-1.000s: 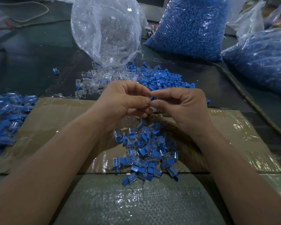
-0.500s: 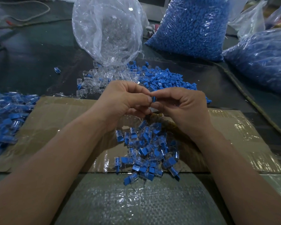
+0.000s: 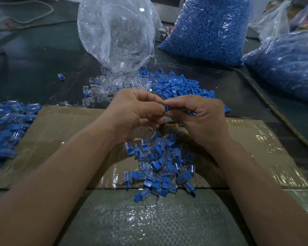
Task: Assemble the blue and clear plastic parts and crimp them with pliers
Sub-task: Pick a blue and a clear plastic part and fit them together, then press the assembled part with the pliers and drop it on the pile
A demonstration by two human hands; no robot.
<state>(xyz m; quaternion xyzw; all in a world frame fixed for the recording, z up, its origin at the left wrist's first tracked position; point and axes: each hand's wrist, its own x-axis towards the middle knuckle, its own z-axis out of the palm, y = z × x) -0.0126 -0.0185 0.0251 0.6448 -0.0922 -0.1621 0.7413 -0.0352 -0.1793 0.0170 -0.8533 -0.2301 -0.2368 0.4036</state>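
My left hand (image 3: pixel 137 110) and my right hand (image 3: pixel 201 118) meet fingertip to fingertip above the cardboard sheet (image 3: pixel 64 132). Between their fingertips sits a small blue plastic part (image 3: pixel 167 109), pinched from both sides; any clear part in my left fingers is hidden. More blue pieces (image 3: pixel 191 113) show inside my curled right palm. Below my hands lies a heap of joined blue-and-clear pieces (image 3: pixel 160 164). Loose clear parts (image 3: pixel 103 89) and loose blue parts (image 3: pixel 181 86) lie beyond my hands. No pliers are visible.
An open clear bag (image 3: pixel 116 32) spills clear parts at the back. Two full bags of blue parts stand at back centre (image 3: pixel 206 29) and right (image 3: pixel 288 64). A pile of bagged joined pieces (image 3: pixel 5 128) lies at left. A woven sack (image 3: pixel 149 221) covers the near edge.
The blue part between my fingertips shows more than before, and my right hand's fingers have shifted slightly around it. Both hands stay in the same place.
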